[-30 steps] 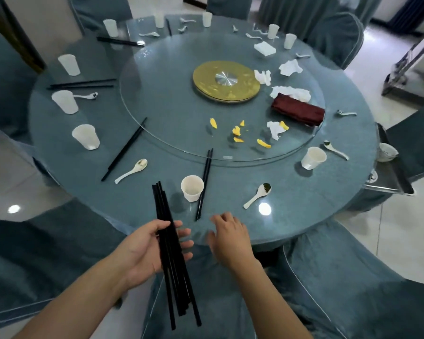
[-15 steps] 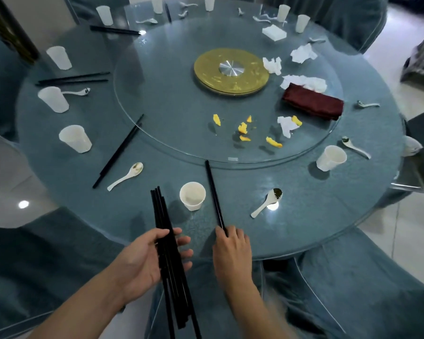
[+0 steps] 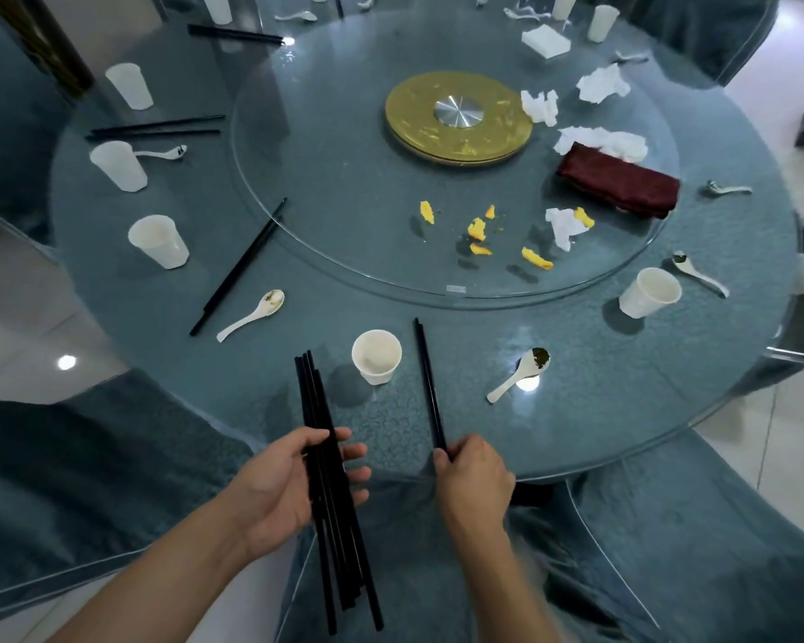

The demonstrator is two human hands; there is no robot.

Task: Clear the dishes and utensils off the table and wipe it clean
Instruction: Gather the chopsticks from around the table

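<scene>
While four white cups (image 3: 159, 241) and two spoons (image 3: 251, 315) sit along the tabletop's (image 3: 623, 410) left edge, the left hand (image 3: 288, 489) grips a bundle of black chopsticks (image 3: 330, 494); beside one cup (image 3: 376, 355), the right hand (image 3: 476, 480) pinches a chopstick pair (image 3: 428, 382); right lie another cup (image 3: 650, 292) and three spoons (image 3: 521, 373)

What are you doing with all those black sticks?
A person is clearing a round glass-topped table after a meal. The left hand holds a bundle of black chopsticks, and the right hand pinches the near end of another pair of chopsticks lying beside a white cup. More cups, spoons, chopsticks, crumpled napkins, yellow food scraps and a dark red cloth are on the table, not yet cleared.
</scene>
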